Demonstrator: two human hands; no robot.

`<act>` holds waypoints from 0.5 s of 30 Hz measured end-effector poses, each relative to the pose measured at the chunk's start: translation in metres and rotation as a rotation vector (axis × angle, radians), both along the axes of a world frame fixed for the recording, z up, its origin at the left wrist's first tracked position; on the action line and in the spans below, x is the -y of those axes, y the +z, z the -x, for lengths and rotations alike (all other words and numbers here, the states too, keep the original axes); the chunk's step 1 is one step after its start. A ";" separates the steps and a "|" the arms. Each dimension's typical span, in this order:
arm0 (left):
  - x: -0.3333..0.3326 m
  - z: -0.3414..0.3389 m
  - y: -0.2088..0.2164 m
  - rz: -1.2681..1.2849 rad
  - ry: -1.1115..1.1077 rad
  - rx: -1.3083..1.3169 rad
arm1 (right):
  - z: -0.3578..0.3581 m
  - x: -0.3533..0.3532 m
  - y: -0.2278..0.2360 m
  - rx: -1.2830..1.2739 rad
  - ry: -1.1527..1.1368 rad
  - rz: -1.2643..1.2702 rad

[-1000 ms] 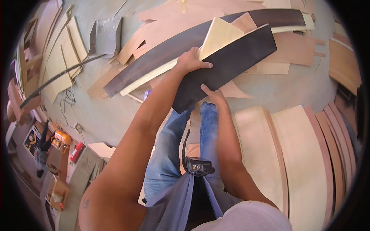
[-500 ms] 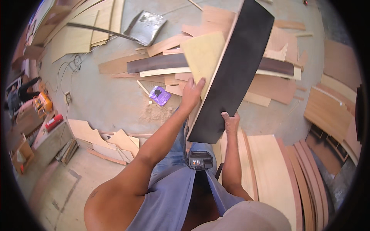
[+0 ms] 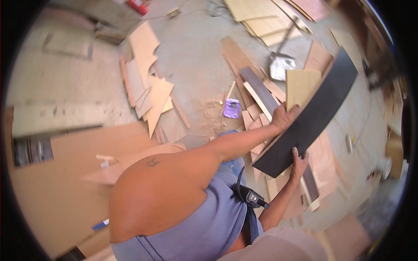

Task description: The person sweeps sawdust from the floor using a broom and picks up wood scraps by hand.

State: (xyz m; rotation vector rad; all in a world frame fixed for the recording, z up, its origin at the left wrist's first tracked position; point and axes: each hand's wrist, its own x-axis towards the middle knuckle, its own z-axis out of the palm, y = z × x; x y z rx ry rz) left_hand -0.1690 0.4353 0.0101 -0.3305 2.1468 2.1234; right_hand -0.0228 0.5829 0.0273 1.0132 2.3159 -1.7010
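A long black-faced wooden panel (image 3: 314, 116) is tilted up in front of me, its pale edge toward the left. My left hand (image 3: 284, 118) is closed on that edge, beside a flat pale yellow wood piece (image 3: 301, 85) that sticks out from behind the panel. Whether the two are joined, I cannot tell. On the opposite long side, my right hand (image 3: 299, 163) grips the panel near its lower end, thumb on the black face. Part of the fingers of both hands is hidden.
Beneath the panel lie scattered wood offcuts, including a dark strip (image 3: 260, 88). A purple packet (image 3: 231, 108) rests by sawdust (image 3: 208, 116). Farther off are a metal dustpan (image 3: 282, 67) and pale sheets (image 3: 257, 17). Curved offcuts (image 3: 146, 50) and a large brown board (image 3: 82, 174) lie left.
My view has swung round to the left, so the floor things appear shifted and turned. The panel now sits farther right in view and leans more to the right. Both hands keep hold of it.
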 end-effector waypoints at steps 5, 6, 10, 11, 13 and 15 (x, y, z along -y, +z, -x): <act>0.078 0.003 0.052 -0.111 0.293 -0.075 | 0.013 0.031 0.049 -0.054 0.268 0.125; 0.108 0.000 0.060 -0.073 0.321 -0.065 | 0.011 0.040 0.053 -0.031 0.339 0.187; 0.213 0.003 0.090 0.040 0.526 -0.151 | -0.004 0.054 0.067 -0.150 0.293 0.277; 0.246 0.005 0.099 -0.002 0.594 -0.226 | -0.006 0.055 0.065 -0.157 0.247 0.317; 0.320 0.008 0.103 0.087 0.719 -0.283 | -0.003 0.049 0.058 -0.155 0.299 0.161; 0.409 -0.008 0.104 0.205 0.786 -0.260 | 0.009 0.041 0.040 -0.104 0.448 -0.301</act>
